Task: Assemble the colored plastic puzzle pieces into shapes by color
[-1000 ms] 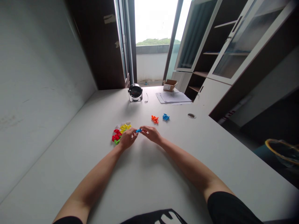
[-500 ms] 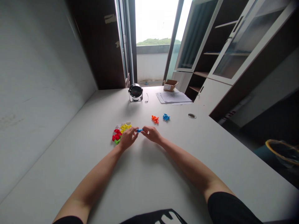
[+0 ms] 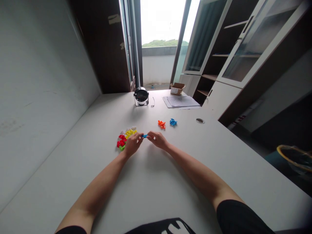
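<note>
Two bare hands meet near the middle of a white counter [image 3: 170,185] in the single head-camera view, which looks forward and down. The left hand [image 3: 133,145] and the right hand [image 3: 158,140] face each other, each in a closed grip on a small blue plastic piece [image 3: 145,136], which lies between the two sets of fingers. Just beside the left hand lies a cluster of red, yellow and green plastic pieces [image 3: 125,138], with a few pale pieces at its far edge. Farther forward, apart from the hands, are an orange plastic piece [image 3: 161,123] and, just to its right, a second blue plastic piece [image 3: 173,122].

At the far end of the counter stand a round black-and-steel device [image 3: 141,96] with a thin wire [image 3: 152,102] beside it, an open cardboard box [image 3: 177,88] and a stack of papers [image 3: 180,101]. A round grommet [image 3: 200,121] is set into the counter at right. A glass-door cabinet [image 3: 204,35] rises to the right, a pale wall [image 3: 44,97] runs along the left, and a glazed door [image 3: 161,42] stands open ahead. A yellow-rimmed object [image 3: 292,159] sits low at far right.
</note>
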A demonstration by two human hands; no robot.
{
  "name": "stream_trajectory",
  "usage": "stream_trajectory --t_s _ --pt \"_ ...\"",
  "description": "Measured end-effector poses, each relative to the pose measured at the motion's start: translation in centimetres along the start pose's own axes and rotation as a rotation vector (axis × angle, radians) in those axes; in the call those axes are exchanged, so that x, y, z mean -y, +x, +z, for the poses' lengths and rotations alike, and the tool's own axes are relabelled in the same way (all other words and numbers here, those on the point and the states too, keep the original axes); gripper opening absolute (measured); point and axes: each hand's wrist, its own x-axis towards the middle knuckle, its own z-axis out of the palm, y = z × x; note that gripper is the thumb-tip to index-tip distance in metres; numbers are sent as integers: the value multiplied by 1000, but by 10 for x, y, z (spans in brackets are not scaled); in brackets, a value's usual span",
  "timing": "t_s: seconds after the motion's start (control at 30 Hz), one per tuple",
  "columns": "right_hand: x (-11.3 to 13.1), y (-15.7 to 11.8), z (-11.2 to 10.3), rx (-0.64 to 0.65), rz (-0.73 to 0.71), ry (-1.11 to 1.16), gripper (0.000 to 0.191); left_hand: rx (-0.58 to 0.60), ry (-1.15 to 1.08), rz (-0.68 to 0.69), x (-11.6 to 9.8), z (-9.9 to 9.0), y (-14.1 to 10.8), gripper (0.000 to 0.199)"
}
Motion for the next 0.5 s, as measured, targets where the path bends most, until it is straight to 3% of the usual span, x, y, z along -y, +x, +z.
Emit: stream_trajectory --t_s 0.2,0.5 --pt "4 -1 1 -13 -48 -32 21 -1 -23 -22 -2 -2 0 19" --pt "1 -1 0 -4 -68 -76 28 -10 -33 -8 1 3 0 19"
